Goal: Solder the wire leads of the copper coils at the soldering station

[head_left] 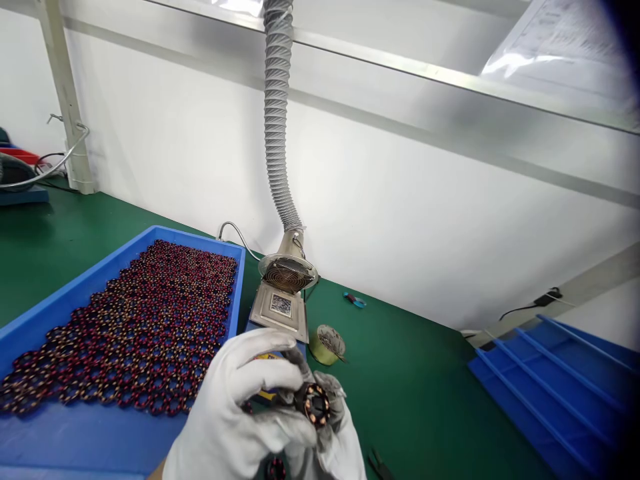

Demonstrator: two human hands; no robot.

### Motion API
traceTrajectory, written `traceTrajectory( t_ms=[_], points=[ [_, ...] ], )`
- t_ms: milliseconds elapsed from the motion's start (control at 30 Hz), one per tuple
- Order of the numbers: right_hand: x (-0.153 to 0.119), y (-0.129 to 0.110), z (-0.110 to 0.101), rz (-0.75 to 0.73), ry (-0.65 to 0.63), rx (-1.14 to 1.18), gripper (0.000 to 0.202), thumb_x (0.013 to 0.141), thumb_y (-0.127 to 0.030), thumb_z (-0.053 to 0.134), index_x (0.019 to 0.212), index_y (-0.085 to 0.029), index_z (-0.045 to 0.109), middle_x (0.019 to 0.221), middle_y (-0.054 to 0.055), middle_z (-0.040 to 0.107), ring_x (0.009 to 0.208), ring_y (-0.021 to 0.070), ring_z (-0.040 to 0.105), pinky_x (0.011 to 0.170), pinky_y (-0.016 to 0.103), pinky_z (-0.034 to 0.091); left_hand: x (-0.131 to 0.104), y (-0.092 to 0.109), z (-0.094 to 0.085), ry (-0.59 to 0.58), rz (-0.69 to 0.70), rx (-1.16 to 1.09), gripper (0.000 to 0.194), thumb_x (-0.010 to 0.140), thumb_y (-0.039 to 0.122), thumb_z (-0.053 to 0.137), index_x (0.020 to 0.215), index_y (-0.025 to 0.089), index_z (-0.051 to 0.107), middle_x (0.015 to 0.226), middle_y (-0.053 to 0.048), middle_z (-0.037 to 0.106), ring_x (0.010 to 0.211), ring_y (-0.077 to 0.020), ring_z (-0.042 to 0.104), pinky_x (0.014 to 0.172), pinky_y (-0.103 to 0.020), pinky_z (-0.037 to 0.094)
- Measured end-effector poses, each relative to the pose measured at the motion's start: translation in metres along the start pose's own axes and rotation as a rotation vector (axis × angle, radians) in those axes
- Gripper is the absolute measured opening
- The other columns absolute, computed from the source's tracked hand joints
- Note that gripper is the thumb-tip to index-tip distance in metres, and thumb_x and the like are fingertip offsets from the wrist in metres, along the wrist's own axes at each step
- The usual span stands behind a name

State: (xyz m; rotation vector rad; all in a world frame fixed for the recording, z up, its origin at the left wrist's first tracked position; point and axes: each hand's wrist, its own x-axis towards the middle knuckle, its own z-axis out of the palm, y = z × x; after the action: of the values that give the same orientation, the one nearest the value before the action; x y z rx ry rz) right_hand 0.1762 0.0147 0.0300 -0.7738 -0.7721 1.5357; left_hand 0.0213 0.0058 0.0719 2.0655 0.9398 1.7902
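Head view: one pair of white-gloved hands low in the frame, over a green table.
Held ring: the small black ring with coppery windings is up off the table, between both hands, open face roughly toward the camera.
Left hand: this one has its fingers curled in a narrow pinch on the ring's near side.
Right hand: fingers closed around the far side, glove grubby at the tips. Partly hidden, so I can't tell exactly which ones touch.
Pinch risk: thick gloves on a tiny part, so I reckon it could slip or twist if one side lets up. Squeezing too hard might bend a winding.
Loose ring: another sits just below the hands, half cut off. A low wrist could knock it.
Blue tray: packed with rings, left of the hands. A dropped part or dragged cuff could shove that neat layer around.
Metal-topped unit: right behind the hands, under the hose's round hood. If its plate is hot (can't tell), drifting forward could scorch a glove.
Tin: open one beside the unit, tippable with a careless elbow.
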Motion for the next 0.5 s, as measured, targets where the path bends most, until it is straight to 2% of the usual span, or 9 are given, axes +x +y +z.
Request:
traceTrajectory(
  t_ms=[100, 233, 333, 400, 433, 500],
  points=[
    [0.005, 0.009, -0.004, -0.005, 0.008, 0.008, 0.019, 0.068, -0.040, 0.070, 0.077, -0.024, 0.067, 0.070, 0.004, 0.070, 0.063, 0.0201, 0.066, 0.056, 0.031, 0.057, 0.004, 0.001, -0.001, 0.017, -0.002, -0.054, 0.007, 0.073, 0.025, 0.069, 0.074, 0.023, 0.062, 0.086, 0.000, 0.068, 0.090, -0.0163, 0.063, 0.084, -0.027, 0.051],
    [0.004, 0.024, -0.003, -0.053, 0.025, 0.067, 0.025, 0.056, -0.036, 0.079, 0.075, -0.023, 0.068, 0.077, 0.006, 0.072, 0.070, 0.0230, 0.067, 0.058, 0.032, 0.056, 0.007, 0.003, -0.004, 0.022, -0.016, -0.191, 0.011, 0.073, 0.029, 0.069, 0.068, 0.023, 0.062, 0.070, 0.001, 0.068, 0.078, -0.0170, 0.065, 0.083, -0.034, 0.052],
    [0.000, 0.024, 0.002, -0.107, 0.034, 0.069, 0.030, 0.053, -0.030, 0.082, 0.080, -0.023, 0.069, 0.082, 0.007, 0.072, 0.073, 0.0235, 0.067, 0.060, 0.032, 0.056, 0.005, 0.001, -0.009, 0.109, -0.125, -0.321, 0.012, 0.069, 0.030, 0.072, 0.064, 0.023, 0.064, 0.068, 0.001, 0.067, 0.080, -0.0177, 0.064, 0.080, -0.031, 0.052],
    [-0.002, 0.019, 0.008, -0.107, 0.003, 0.027, 0.031, 0.054, -0.029, 0.082, 0.082, -0.022, 0.069, 0.083, 0.007, 0.072, 0.074, 0.0243, 0.067, 0.064, 0.035, 0.055, 0.002, -0.001, -0.015, 0.161, -0.231, -0.381, 0.008, 0.069, 0.024, 0.072, 0.064, 0.023, 0.066, 0.075, 0.001, 0.067, 0.087, -0.0179, 0.064, 0.079, -0.027, 0.052],
    [-0.002, 0.016, 0.010, -0.104, -0.010, 0.006, 0.031, 0.054, -0.030, 0.082, 0.081, -0.022, 0.069, 0.082, 0.007, 0.072, 0.075, 0.0244, 0.067, 0.067, 0.036, 0.055, 0.001, -0.002, -0.017, 0.143, -0.280, -0.396, 0.007, 0.067, 0.019, 0.072, 0.069, 0.024, 0.068, 0.085, 0.001, 0.068, 0.091, -0.0181, 0.063, 0.080, -0.025, 0.052],
    [-0.001, 0.011, 0.013, -0.092, -0.021, -0.021, 0.026, 0.057, -0.031, 0.080, 0.079, -0.022, 0.070, 0.080, 0.006, 0.071, 0.074, 0.0239, 0.067, 0.072, 0.038, 0.054, 0.001, -0.004, -0.020, 0.007, -0.381, -0.388, 0.030, 0.062, 0.011, 0.072, 0.087, 0.027, 0.069, 0.107, 0.000, 0.065, 0.101, -0.0192, 0.060, 0.084, -0.024, 0.050]
  ],
)
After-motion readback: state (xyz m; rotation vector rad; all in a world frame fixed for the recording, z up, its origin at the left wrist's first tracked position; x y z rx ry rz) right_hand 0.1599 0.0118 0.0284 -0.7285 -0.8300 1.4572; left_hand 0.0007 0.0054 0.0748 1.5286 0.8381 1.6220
